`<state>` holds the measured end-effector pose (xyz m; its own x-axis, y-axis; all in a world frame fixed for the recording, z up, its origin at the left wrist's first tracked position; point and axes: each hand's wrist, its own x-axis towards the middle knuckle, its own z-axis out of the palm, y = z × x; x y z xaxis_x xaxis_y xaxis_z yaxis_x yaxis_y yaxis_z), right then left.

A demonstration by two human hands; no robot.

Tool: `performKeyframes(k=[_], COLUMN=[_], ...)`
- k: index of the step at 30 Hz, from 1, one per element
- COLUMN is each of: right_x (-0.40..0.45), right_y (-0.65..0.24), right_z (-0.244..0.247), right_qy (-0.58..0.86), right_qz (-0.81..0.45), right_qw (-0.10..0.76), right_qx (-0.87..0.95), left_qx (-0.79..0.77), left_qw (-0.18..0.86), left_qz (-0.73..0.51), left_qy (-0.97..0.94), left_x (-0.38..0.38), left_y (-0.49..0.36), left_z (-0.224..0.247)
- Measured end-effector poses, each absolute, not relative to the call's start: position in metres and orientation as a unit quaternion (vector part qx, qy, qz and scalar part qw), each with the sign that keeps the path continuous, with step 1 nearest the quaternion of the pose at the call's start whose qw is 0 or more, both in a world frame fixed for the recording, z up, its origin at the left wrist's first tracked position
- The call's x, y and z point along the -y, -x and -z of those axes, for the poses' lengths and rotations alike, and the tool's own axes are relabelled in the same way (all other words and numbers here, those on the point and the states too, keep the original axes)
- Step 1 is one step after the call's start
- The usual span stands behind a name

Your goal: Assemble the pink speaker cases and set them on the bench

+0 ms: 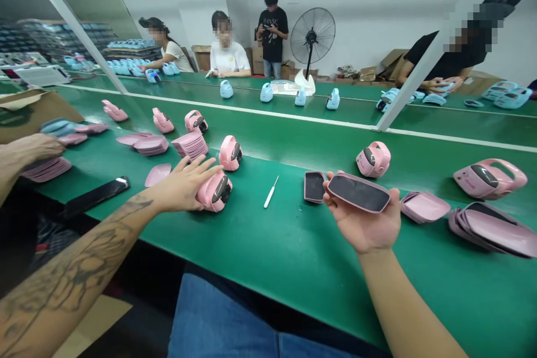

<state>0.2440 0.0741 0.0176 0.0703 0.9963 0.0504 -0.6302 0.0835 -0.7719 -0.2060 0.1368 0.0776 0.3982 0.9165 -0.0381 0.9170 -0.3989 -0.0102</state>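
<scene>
My right hand (364,226) is closed on the edges of a pink-rimmed panel (358,193), its dark inner face turned up. My left hand (180,182) has its fingers stretched apart beside a pink plastic housing with a handle and dark window (216,193); the hand touches or nearly touches its left side. Between my hands a white screwdriver-like tool (268,197) lies on the green table. A smaller dark-faced pink panel (314,187) rests just left of my right hand.
Stacked pink panels (490,229) and smaller pink plates (424,207) lie at the right. Pink housings (373,159) stand along the table. A co-worker's hand (33,151) is over panels at far left, near a black phone (98,196). Slanted white posts (419,75) cross the view.
</scene>
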Motion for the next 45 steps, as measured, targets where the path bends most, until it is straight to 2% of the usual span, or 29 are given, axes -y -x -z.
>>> performKeyframes(k=[5, 9, 11, 14, 17, 22, 24, 26, 28, 31, 33, 37, 39, 42, 45], right_x=[-0.064, -0.051, -0.043, -0.033, -0.022, -0.006, -0.001, 0.002, 0.004, 0.004, 0.004, 0.008, 0.013, 0.020, 0.028], right_y=[-0.236, -0.225, -0.213, -0.188, -0.165, -0.151, -0.149, -0.145, -0.140, -0.137, -0.139, -0.150, -0.154, -0.157, -0.156], right_z=[-0.028, -0.037, -0.038, -0.030, -0.018, -0.009, -0.009, -0.010, -0.010, -0.009, -0.007, -0.004, -0.003, -0.003, 0.001], right_qy=[0.293, 0.282, 0.281, 0.285, 0.281, 0.275, 0.269, 0.259, 0.251, 0.244, 0.239, 0.228, 0.232, 0.244, 0.261], right_qz=[-0.627, -0.623, -0.609, -0.583, -0.568, -0.548, -0.535, -0.529, -0.534, -0.568, -0.601, -0.649, -0.650, -0.638, -0.632], right_qw=[0.642, 0.652, 0.678, 0.718, 0.747, 0.776, 0.795, 0.806, 0.807, 0.786, 0.763, 0.725, 0.722, 0.729, 0.725], right_qx=[0.330, 0.327, 0.300, 0.252, 0.201, 0.144, 0.098, 0.056, 0.028, -0.001, 0.002, 0.034, 0.045, 0.054, 0.080], left_qx=[-0.499, -0.516, -0.499, -0.409, -0.425, -0.501, -0.509, -0.519, -0.520, -0.462, -0.398, -0.334, -0.380, -0.451, -0.443], left_qw=[0.102, 0.193, 0.314, 0.595, 0.698, 0.745, 0.718, 0.627, 0.482, 0.322, 0.297, 0.219, 0.238, 0.400, 0.529], left_qz=[-0.038, -0.178, -0.283, -0.412, -0.449, -0.375, -0.415, -0.513, -0.611, -0.702, -0.690, -0.498, -0.454, -0.458, -0.478], left_qy=[-0.860, -0.815, -0.757, -0.556, -0.361, -0.232, -0.228, -0.274, -0.352, -0.437, -0.527, -0.770, -0.770, -0.653, -0.543], left_x=[-0.145, -0.116, -0.092, -0.052, -0.018, 0.003, 0.004, 0.004, 0.006, 0.012, 0.017, 0.023, 0.025, 0.030, 0.035], left_y=[0.187, 0.164, 0.144, 0.097, 0.043, -0.012, -0.020, -0.025, -0.028, -0.026, -0.020, -0.002, 0.006, 0.015, 0.025], left_z=[-0.084, -0.075, -0.063, -0.042, -0.024, -0.012, -0.011, -0.010, -0.007, 0.000, 0.004, 0.008, 0.009, 0.009, 0.007])
